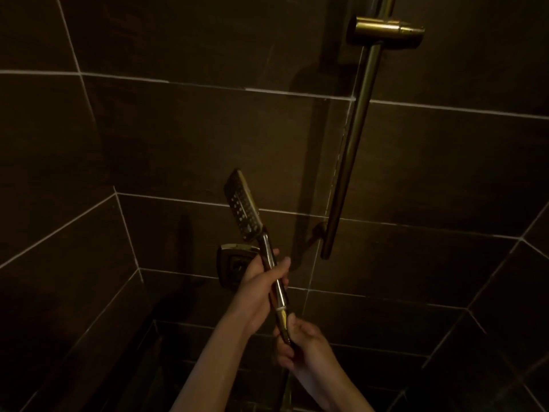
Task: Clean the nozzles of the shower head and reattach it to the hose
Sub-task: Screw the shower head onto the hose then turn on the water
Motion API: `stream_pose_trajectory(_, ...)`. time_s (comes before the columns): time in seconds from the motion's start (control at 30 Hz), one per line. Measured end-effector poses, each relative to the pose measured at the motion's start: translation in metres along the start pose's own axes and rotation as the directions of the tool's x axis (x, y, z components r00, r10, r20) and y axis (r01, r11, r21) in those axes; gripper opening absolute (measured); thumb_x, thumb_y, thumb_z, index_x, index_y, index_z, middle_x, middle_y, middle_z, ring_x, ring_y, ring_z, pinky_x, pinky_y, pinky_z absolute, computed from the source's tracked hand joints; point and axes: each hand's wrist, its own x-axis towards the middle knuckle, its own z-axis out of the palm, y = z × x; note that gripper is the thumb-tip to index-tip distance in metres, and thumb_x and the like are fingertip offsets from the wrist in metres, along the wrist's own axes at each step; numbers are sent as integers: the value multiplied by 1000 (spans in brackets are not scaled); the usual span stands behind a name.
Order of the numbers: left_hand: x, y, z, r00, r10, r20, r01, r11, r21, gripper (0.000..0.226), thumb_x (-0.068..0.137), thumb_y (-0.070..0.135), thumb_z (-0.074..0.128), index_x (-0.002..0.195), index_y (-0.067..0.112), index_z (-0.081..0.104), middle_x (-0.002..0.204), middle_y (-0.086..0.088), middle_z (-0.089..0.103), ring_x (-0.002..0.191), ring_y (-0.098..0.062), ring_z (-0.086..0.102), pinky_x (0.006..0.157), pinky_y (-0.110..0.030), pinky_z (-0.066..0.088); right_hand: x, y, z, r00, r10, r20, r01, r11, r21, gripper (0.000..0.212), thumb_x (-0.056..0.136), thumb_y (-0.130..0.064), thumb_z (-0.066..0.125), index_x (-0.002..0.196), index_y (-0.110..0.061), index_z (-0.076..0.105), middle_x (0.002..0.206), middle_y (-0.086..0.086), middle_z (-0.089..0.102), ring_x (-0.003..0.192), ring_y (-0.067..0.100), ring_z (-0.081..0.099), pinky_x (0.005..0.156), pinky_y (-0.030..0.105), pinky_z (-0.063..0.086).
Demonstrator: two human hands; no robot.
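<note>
The shower stall was dim, its walls (184, 129) clad in large dark tiles with pale grout lines. A brass slide rail (352, 150) ran up the wall, a bracket (386, 29) near its top. Left of the rail's foot sat a square metal control plate (234, 260).

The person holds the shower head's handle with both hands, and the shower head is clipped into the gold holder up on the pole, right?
Not quite. In the head view the shower head is in both hands, well below the empty gold holder on the pole.
</note>
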Motion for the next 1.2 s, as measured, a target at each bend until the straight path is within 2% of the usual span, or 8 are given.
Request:
stream_pose_trajectory(0.1,2,1,-2,1000,-23,-17,23,999,36,36,84,8,71,115,22,61,96,-1,62,86,-12,59,76,-29,47,-2,-4,0,999,-17,-35,16,999,-28,36,91,-32,48,88,2,56,54,4,38,46,12,34,47,24,28)
stream_pose_trajectory(0.23,2,11,-4,998,-58,28,52,986,159,34,78,13,74,109,15,63,108,-1,65,112,-16,57,89,-28,43,-1,-7,-3,993,-52,-106,46,998,-51,34,85,-31,49,83,3,55,53,4,37,44,9,33,44,21,28)
stream_pose_trajectory(0.43,-4,18,-13,997,30,73,-48,962,267,17,90,-2,61,105,4,66,89,-6,76,97,-27,70,94,-44,54,2,-7,-14,994,-52,-94,54,998,16,34,85,-31,53,82,2,58,54,4,40,42,9,33,39,20,29)
stream_pose_trajectory(0.63,-2,5,-12,992,36,122,-23,994,-110,33,97,-5,45,124,5,60,96,-13,73,94,-28,72,82,-37,58,2,-7,-17,998,-41,-46,42,999,18,33,90,-31,54,86,0,61,61,6,41,45,9,35,40,20,32)
stream_pose_trajectory(0.73,0,-4,-8,992,42,120,-15,976,-217,26,89,16,63,113,15,72,89,-5,72,85,-18,70,76,-31,58,-1,-12,-15,997,-41,-65,37,998,-57,33,91,-32,51,88,0,59,59,4,44,46,9,35,43,20,30)
stream_pose_trajectory(0.83,2,-11,-4,995,69,76,-70,998,5,28,74,31,81,100,30,72,82,4,71,77,-11,68,72,-26,55,-5,-15,-12,996,-38,-81,29,993,-112,32,98,-28,45,93,1,58,55,0,47,48,9,34,47,22,28)
stream_pose_trajectory(0.93,8,-19,-1,987,154,-37,-140,959,248,19,85,21,73,99,31,66,92,1,71,81,-12,70,76,-31,53,-8,-15,-9,994,-28,-109,16,994,-107,32,101,-26,43,93,0,58,56,1,45,49,10,33,47,22,29)
stream_pose_trajectory(1.2,9,-20,-1,990,126,-69,-102,955,277,33,90,18,68,120,30,62,127,1,57,117,-20,62,94,-33,51,-13,-12,1,987,-79,-141,55,985,-161,30,102,-20,38,86,0,53,60,6,40,51,12,30,49,24,26)
